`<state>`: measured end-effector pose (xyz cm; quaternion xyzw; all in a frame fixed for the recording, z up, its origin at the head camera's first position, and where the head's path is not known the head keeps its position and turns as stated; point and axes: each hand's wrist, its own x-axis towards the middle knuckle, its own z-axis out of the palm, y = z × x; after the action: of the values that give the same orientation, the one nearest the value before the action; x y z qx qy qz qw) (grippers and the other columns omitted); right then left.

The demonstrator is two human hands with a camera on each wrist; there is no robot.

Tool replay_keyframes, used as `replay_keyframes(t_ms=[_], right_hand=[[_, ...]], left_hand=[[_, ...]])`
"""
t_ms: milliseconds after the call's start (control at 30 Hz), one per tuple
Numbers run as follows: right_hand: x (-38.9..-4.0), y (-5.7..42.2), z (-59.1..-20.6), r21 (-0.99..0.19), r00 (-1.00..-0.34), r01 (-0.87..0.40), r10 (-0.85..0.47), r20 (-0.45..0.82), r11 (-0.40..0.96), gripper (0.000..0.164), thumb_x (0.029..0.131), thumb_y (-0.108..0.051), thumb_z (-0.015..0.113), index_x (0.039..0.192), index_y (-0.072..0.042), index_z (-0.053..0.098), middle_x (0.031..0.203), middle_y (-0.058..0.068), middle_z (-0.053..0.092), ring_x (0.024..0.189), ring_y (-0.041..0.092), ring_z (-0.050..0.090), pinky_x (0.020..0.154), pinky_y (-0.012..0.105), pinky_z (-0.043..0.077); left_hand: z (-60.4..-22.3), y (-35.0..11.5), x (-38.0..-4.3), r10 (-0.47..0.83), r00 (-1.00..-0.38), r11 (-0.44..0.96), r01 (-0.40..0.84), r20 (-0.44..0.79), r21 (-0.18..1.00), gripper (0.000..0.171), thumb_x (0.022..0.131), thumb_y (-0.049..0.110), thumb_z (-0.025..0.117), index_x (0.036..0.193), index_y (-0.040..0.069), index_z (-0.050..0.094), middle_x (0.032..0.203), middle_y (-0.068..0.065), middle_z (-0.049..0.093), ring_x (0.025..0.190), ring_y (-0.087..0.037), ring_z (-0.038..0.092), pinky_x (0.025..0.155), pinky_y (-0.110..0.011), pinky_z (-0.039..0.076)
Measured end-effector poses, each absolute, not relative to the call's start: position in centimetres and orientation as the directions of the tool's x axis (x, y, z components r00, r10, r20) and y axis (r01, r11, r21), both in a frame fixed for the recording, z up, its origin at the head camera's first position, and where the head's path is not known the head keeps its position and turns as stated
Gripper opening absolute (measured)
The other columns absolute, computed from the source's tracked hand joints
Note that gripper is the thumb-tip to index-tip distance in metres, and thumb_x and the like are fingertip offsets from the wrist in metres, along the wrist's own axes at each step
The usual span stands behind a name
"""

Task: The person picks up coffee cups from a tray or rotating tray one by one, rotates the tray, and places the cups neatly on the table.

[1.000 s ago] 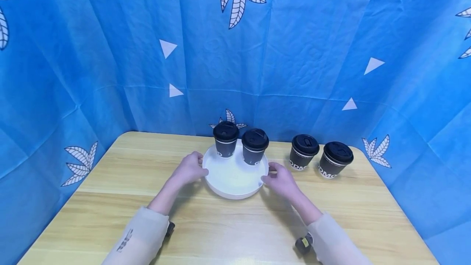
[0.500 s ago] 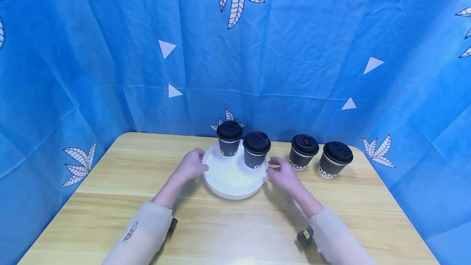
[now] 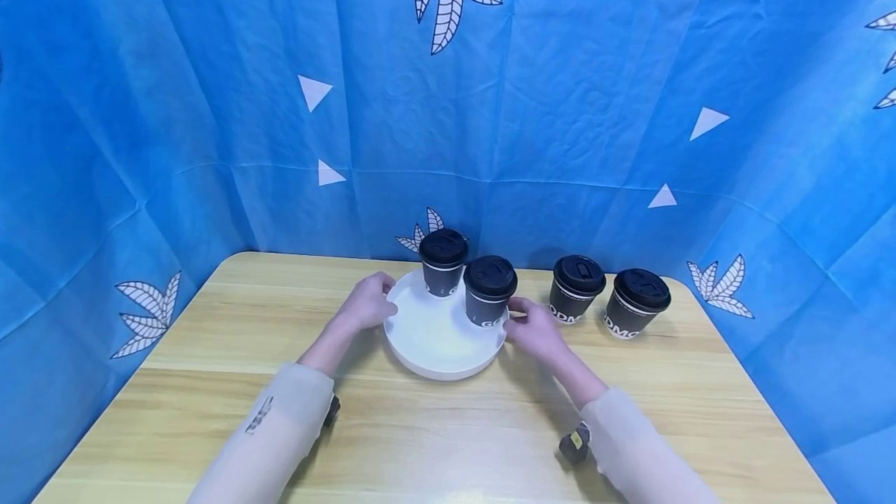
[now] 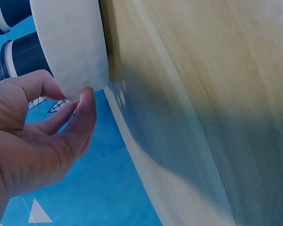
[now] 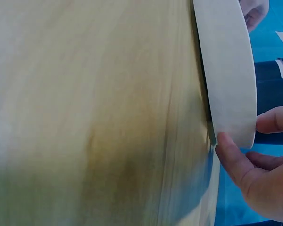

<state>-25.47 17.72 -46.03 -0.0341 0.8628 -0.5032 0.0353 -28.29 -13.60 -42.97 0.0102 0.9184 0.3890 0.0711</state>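
Observation:
A white round tray (image 3: 437, 348) lies on the wooden table (image 3: 210, 333) with two black lidded paper cups on its far side, one at the back (image 3: 444, 261) and one at the right (image 3: 490, 292). My left hand (image 3: 374, 300) holds the tray's left rim. The left wrist view shows its thumb (image 4: 85, 106) under the tray wall (image 4: 70, 42) and a finger curled over the edge. My right hand (image 3: 521, 321) holds the right rim. In the right wrist view its thumb (image 5: 228, 150) presses the tray wall (image 5: 226, 70), with fingers over the top.
Two more black lidded cups (image 3: 577, 286) (image 3: 635, 302) stand on the table to the right of the tray, close to my right hand. A blue patterned cloth (image 3: 560, 99) walls in the table at the back and on both sides.
The tray has turned a little clockwise; both cups on it have shifted to the right. Both hands slid farther back along the rim.

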Motion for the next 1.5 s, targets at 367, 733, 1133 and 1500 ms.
replay_keyframes(t_ms=[367,733,1133,1500], right_hand=[[-24.2,17.5,-45.8,-0.863,-0.993,-0.01,-0.103,-0.049,0.505,0.062,0.091,-0.007,0.064,0.147,0.012,0.045,0.145,0.03,0.055,0.123,0.043,0.063,0.102,0.049,0.054],[-23.2,17.5,-45.9,-0.857,-0.993,-0.026,-0.113,-0.037,0.515,0.061,0.093,-0.009,0.07,0.145,0.013,0.047,0.142,0.029,0.057,0.118,0.04,0.067,0.097,0.046,0.057],[-22.0,18.3,-45.5,-0.853,-0.994,-0.012,-0.102,-0.049,0.523,0.063,0.099,-0.019,0.067,0.151,0.008,0.043,0.148,0.026,0.054,0.129,0.043,0.06,0.105,0.053,0.051],[-21.8,18.9,-44.8,-0.907,-0.989,-0.149,-0.054,0.139,0.395,0.074,0.095,-0.012,0.072,0.157,0.002,0.035,0.159,0.019,0.042,0.145,0.041,0.042,0.12,0.054,0.035]], left_hand=[[-43.3,-14.2,-28.2,0.132,-0.99,0.758,0.068,-0.05,0.648,0.053,0.096,0.01,0.062,0.144,-0.01,0.048,0.138,-0.026,0.057,0.126,-0.041,0.057,0.109,-0.052,0.048],[-43.5,-15.4,-26.7,0.269,-0.963,0.911,0.26,0.016,0.319,0.054,0.091,0.033,0.072,0.126,-0.007,0.062,0.13,-0.022,0.061,0.112,-0.035,0.058,0.099,-0.053,0.053],[-44.5,-16.1,-26.4,0.367,-0.93,0.905,0.363,0.024,0.22,0.055,0.095,0.036,0.064,0.129,-0.007,0.058,0.131,-0.023,0.059,0.124,-0.04,0.054,0.113,-0.057,0.04],[-45.1,-16.2,-26.6,0.394,-0.916,0.901,0.401,0.075,0.166,0.051,0.093,0.038,0.063,0.122,-0.004,0.06,0.121,-0.018,0.06,0.12,-0.037,0.053,0.116,-0.056,0.035]])
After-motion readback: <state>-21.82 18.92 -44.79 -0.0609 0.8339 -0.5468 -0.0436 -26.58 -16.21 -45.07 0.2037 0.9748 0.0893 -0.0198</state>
